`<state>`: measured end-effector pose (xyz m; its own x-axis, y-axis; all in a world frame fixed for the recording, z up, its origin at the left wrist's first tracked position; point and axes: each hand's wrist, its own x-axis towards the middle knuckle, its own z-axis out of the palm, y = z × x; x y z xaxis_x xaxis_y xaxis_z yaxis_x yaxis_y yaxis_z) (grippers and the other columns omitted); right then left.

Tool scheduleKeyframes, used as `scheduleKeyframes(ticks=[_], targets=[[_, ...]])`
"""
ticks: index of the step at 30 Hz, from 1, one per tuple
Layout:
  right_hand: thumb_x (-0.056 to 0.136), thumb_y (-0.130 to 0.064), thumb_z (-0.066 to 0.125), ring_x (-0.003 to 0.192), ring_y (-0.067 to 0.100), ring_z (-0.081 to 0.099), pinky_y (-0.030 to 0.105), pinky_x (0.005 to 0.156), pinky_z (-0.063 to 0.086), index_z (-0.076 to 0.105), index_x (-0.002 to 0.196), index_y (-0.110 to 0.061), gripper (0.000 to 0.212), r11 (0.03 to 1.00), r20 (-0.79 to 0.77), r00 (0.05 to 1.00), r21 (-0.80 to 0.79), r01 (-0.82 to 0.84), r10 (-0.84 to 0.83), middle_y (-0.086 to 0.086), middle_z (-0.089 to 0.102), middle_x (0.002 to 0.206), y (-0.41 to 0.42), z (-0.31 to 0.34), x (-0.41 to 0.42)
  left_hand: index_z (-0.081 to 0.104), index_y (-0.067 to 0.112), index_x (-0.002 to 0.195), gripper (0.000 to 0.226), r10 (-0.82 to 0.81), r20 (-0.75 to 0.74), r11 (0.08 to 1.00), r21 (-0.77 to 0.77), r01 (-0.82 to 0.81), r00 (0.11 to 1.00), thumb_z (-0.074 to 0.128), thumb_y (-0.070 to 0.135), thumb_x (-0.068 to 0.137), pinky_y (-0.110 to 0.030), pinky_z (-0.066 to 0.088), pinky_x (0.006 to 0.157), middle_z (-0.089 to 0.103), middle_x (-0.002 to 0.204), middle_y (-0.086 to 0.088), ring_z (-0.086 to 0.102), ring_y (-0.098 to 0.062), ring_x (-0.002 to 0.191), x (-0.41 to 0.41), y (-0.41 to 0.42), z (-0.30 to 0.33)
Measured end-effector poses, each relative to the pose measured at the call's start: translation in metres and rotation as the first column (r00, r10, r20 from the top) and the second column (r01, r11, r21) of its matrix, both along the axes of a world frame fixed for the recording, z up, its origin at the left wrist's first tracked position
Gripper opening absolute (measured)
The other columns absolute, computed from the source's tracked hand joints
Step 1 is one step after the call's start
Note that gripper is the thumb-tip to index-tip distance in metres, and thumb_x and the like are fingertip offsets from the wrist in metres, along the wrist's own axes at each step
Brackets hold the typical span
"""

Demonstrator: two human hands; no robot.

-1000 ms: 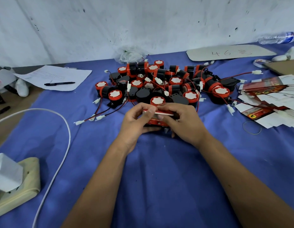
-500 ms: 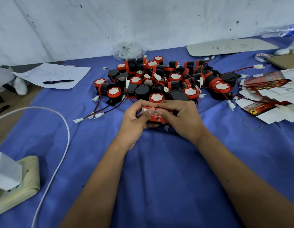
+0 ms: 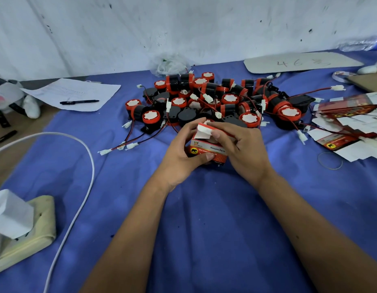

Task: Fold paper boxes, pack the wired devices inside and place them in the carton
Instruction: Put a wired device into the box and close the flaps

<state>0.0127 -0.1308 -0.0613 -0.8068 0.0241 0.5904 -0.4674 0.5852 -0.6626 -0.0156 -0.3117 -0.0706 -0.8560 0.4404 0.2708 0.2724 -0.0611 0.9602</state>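
Both hands are on the box [image 3: 206, 151], which I see held just above the blue cloth [image 3: 204, 208] at the near edge of the device pile [image 3: 221, 100]. My left hand [image 3: 181, 153] wraps the box's left side, thumb pressed along its near face by the elephant logo, fingers curled over the far top corner. My right hand [image 3: 244, 149] grips the right side, its thumb pressing on the white top flap [image 3: 202, 132], which stands bent and not yet tucked. Something pale shows inside the open top; I cannot tell whether it is a device.

Past the box the pile of red-and-black round devices spreads across the cloth's middle, their red and black wires ending in white plugs, some trailing out to the left. Right of the pile lies a fanned stack of flat boxes [image 3: 352, 127], and near it a rubber band [image 3: 330, 160]. Far right, a pale board [image 3: 301, 62] with handwriting lies against the wall. Far left, a pen [image 3: 78, 101] rests on a sheet of paper [image 3: 77, 92]. A white cable [image 3: 82, 180] curves along the left side of the cloth, and at the near left a power strip [image 3: 35, 227] carries a white plug block [image 3: 10, 214].
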Motion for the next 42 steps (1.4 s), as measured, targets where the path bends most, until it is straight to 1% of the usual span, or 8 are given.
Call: scheduleKeyframes(ticks=[8,13,19,22,28,32,37,42], targets=[[0.102,-0.030,0.058,0.123,-0.004,0.056,0.015,0.101,0.046,0.067,0.132,-0.026,0.031,0.998,0.106,0.993,0.031,-0.048,0.044,-0.010,0.066,0.133,-0.010,0.000,0.000,0.029,0.025,0.158,0.087,0.066,-0.030,0.992,-0.103,-0.069,0.997,0.072,-0.005,0.089,-0.034,0.054,0.102,0.048,0.151,-0.003,0.054,-0.016,0.135,0.000,0.010,-0.006],[0.104,-0.023,0.055,0.137,0.002,0.047,0.024,0.111,0.042,0.067,0.133,-0.027,0.032,0.995,0.236,0.967,-0.010,-0.100,0.099,-0.007,0.059,0.143,-0.008,0.003,0.000,0.047,0.038,0.145,0.047,-0.002,0.102,0.999,0.048,-0.003,0.995,0.055,0.023,0.100,-0.041,0.050,0.108,0.054,0.147,0.001,0.055,-0.020,0.135,0.003,0.008,0.001],[0.091,-0.007,0.073,0.091,0.016,0.071,0.041,0.075,0.061,0.078,0.102,-0.011,0.013,0.951,0.109,0.993,-0.309,-0.009,0.045,-0.005,0.072,0.108,-0.013,0.002,0.007,0.058,0.025,0.125,0.020,0.130,0.051,0.991,0.014,-0.131,0.990,0.043,0.026,0.112,-0.035,0.058,0.076,0.067,0.119,0.001,0.068,-0.022,0.103,0.004,0.014,0.001],[0.093,-0.003,0.070,0.071,0.025,0.071,0.039,0.054,0.060,0.077,0.112,-0.010,0.022,0.963,0.154,0.974,-0.239,-0.125,0.165,-0.002,0.064,0.121,-0.004,0.005,0.007,0.059,0.022,0.117,0.018,0.162,0.091,0.986,0.016,-0.164,0.983,0.042,0.028,0.112,-0.031,0.053,0.069,0.068,0.106,0.000,0.065,-0.017,0.091,0.002,0.013,0.001],[0.089,-0.013,0.077,0.111,0.008,0.062,0.022,0.086,0.055,0.079,0.111,-0.015,0.022,0.990,0.100,0.986,0.027,-0.136,0.133,-0.003,0.064,0.120,0.004,0.006,0.008,0.058,0.013,0.111,0.026,0.148,0.222,0.985,0.056,-0.164,0.964,0.044,0.035,0.110,-0.040,0.051,0.071,0.069,0.101,-0.012,0.065,-0.031,0.089,0.006,0.015,0.005],[0.089,-0.009,0.076,0.102,0.010,0.064,0.015,0.075,0.054,0.078,0.112,-0.014,0.024,0.989,0.095,0.986,0.043,-0.142,0.138,0.002,0.064,0.116,0.004,0.005,0.010,0.055,0.010,0.108,0.026,0.157,0.256,0.980,0.076,-0.181,0.954,0.046,0.034,0.109,-0.037,0.050,0.066,0.068,0.096,-0.011,0.065,-0.031,0.084,0.008,0.018,0.006],[0.084,-0.006,0.081,0.079,0.013,0.067,0.031,0.065,0.060,0.080,0.100,-0.005,0.016,0.993,0.046,0.998,-0.108,-0.036,0.041,0.003,0.067,0.105,-0.001,0.002,0.013,0.054,0.014,0.103,0.016,0.125,0.351,0.974,0.137,-0.183,0.928,0.050,0.030,0.108,-0.031,0.052,0.064,0.072,0.093,-0.007,0.066,-0.023,0.080,0.009,0.020,0.011],[0.082,-0.006,0.083,0.088,0.015,0.064,0.032,0.072,0.056,0.080,0.093,-0.006,0.011,0.997,-0.013,0.997,-0.012,-0.076,0.075,0.002,0.065,0.100,-0.004,0.007,0.013,0.056,0.020,0.091,0.016,0.208,0.402,0.956,0.111,-0.273,0.892,0.056,0.027,0.106,-0.041,0.049,0.072,0.071,0.087,-0.003,0.064,-0.022,0.078,0.010,0.024,0.014]])
